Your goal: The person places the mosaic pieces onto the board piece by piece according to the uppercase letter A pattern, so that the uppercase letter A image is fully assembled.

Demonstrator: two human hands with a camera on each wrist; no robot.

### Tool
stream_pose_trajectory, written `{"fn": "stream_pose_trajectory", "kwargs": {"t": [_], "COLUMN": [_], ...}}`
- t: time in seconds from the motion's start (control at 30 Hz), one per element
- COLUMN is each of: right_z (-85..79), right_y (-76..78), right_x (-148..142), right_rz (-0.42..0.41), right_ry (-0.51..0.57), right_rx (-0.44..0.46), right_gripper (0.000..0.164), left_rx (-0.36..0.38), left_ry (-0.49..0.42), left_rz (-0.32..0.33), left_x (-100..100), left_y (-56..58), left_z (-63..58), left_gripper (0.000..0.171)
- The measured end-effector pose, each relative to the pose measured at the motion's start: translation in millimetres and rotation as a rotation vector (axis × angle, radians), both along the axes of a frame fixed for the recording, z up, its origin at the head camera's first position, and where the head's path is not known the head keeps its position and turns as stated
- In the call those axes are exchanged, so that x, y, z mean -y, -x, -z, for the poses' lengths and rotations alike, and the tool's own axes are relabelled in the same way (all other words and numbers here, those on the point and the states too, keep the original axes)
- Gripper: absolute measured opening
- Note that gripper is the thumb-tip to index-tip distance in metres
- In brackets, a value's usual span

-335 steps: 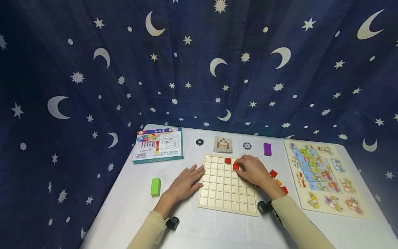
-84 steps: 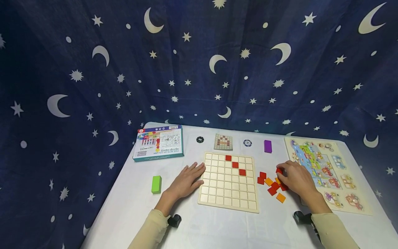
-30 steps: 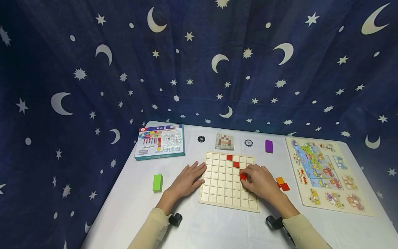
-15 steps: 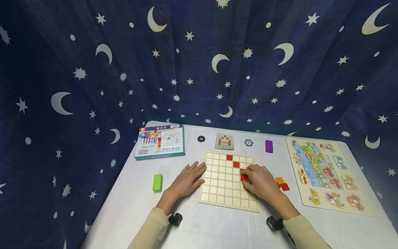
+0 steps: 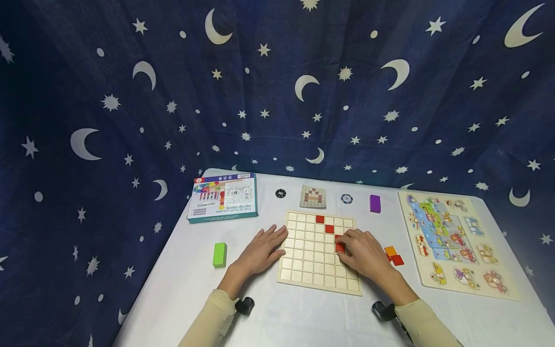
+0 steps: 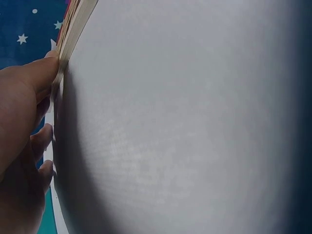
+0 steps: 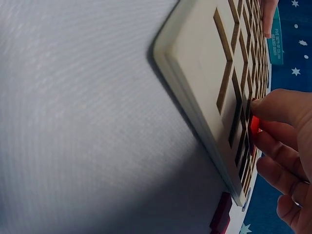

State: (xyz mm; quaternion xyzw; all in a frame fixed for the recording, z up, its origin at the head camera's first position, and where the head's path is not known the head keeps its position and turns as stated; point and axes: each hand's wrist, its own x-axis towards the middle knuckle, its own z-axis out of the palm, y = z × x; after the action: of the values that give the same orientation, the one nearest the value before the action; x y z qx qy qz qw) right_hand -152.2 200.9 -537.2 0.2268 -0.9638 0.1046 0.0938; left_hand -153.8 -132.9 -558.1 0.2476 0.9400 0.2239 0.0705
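Observation:
A wooden grid board lies flat in the middle of the table. Two red square tiles show plainly in its upper cells, the first red tile and the second red tile stepping down to the right; a third is partly covered by fingers. My right hand pinches a red square tile low over the cell just below that third one. The right wrist view shows thumb and fingers on this red tile. My left hand rests with extended fingers against the board's left edge.
Loose tiles, an orange tile among them, lie beyond my right wrist, partly hidden. A pattern card sits behind the board between two chips. A purple block, green block, box and picture puzzle stand around.
My right hand has gone from the loose tiles at right to the board, carrying a red tile. Over the last second it barely moves. My left hand stays at the board's edge.

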Motion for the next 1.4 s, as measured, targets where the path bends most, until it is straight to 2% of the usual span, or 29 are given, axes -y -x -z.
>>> {"fn": "stream_pose_trajectory", "kwargs": {"t": [0.47, 0.8, 1.13, 1.4], "right_z": [0.8, -2.0, -5.2, -8.5], "right_y": [-3.5, -6.7, -11.6, -21.2], "right_x": [-2, -8, -39, -72], "right_rz": [-0.003, 0.022, 0.072, 0.142], "right_ry": [-0.005, 0.008, 0.078, 0.074], "right_rx": [0.006, 0.053, 0.064, 0.088], "right_gripper": [0.029, 0.03, 0.027, 0.032], "left_rx": [0.004, 0.004, 0.008, 0.013], "left_ry": [-0.01, -0.014, -0.006, -0.006], "left_rz": [0.005, 0.01, 0.006, 0.002], "left_x": [-1, -1, 0, 0], "left_y": [-0.9, -1.3, 0.3, 2.9], "left_z": [1.7, 2.9, 2.2, 3.7], "left_gripper": [0.063, 0.062, 0.063, 0.063]}}
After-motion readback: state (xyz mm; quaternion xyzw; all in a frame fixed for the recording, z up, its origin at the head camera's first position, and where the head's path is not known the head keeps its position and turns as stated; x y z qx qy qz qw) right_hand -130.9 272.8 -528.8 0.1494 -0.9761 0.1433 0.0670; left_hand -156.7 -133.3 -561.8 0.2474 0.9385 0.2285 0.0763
